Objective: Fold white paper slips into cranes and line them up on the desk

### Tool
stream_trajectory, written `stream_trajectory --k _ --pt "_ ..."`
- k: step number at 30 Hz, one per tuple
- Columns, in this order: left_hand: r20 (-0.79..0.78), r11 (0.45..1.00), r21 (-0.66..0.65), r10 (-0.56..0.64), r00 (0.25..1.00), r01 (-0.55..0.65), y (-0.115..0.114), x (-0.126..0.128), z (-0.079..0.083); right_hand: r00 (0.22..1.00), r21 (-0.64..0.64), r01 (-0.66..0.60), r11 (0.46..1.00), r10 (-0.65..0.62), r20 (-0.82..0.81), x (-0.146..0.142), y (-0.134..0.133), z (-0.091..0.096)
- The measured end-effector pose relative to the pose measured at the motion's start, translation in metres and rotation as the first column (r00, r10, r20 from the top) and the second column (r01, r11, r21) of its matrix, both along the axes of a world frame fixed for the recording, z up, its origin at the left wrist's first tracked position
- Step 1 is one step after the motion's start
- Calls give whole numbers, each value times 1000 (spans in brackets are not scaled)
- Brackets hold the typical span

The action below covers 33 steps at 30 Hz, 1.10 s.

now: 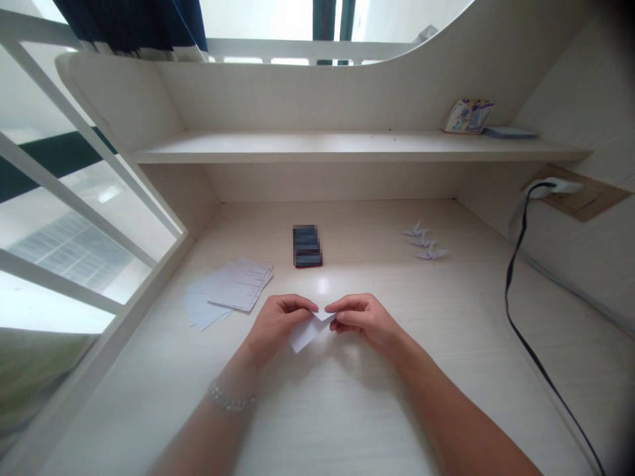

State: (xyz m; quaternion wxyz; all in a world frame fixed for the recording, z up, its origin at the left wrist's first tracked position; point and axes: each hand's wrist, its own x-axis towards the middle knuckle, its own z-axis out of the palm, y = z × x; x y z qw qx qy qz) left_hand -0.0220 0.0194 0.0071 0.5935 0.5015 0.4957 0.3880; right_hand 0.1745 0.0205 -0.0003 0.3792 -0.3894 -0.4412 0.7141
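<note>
Between my hands, just above the desk, is a small piece of white paper (304, 334) with folds in it. My left hand (282, 318) pinches its left side between thumb and fingers. On the other side, my right hand (364, 318) grips the paper's right corner with thumb and fingertips. One flap hangs down below my left thumb. Several small folded paper cranes (430, 252) stand at the right of the desk, beyond my right hand. A loose stack of white paper sheets (241, 283) lies to the left of my left hand.
A phone (307, 246) with a blurred screen lies beyond my hands. Across the back runs a shelf (297, 142) holding a colourful packet (468, 116) and a flat item (510, 133). At right, a black cable (508, 277) hangs from a wall socket (588, 198). White rails (74, 192) border the left.
</note>
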Motion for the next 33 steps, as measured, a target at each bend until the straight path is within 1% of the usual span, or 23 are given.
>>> stream_trajectory --k 2,4,7,10,15,19,21,24,26,29,33 --pt "-71 999 41 -27 997 30 -1 1 0 1000 -13 -17 1000 17 -1 -1 0 1" --pt "-110 995 73 -62 992 71 -1 1 0 998 14 14 1000 -14 61 -4 -1 1" --pt "-93 991 89 -91 991 99 0 2 -3 989 53 3 999 -10 147 -8 -1 -2" --pt "-70 993 67 -91 993 95 1 1 -3 985 54 1 999 -10 175 -8 -1 -4" --pt "-45 994 13 -112 993 113 1 -1 -1 983 62 14 998 -25 184 -6 0 -2" --pt "-38 998 -9 -70 997 69 2 -2 -4 976 59 26 998 -38 213 -7 -1 0" --pt "-43 999 -8 -51 998 51 2 -1 -5 974 66 25 997 -39 224 -7 -2 0" --pt "-52 995 20 -93 994 94 1 2 -7 971 99 9 995 -32 238 -8 -3 1" --pt "-88 992 39 -115 989 119 1 4 -7 968 111 0 994 -28 251 -8 -3 1" --pt "-130 993 49 -99 987 106 1 3 -7 966 115 4 993 -34 256 -9 -2 1" --pt "-127 995 42 -80 989 86 2 2 -6 965 117 21 993 -51 257 -9 -2 1"
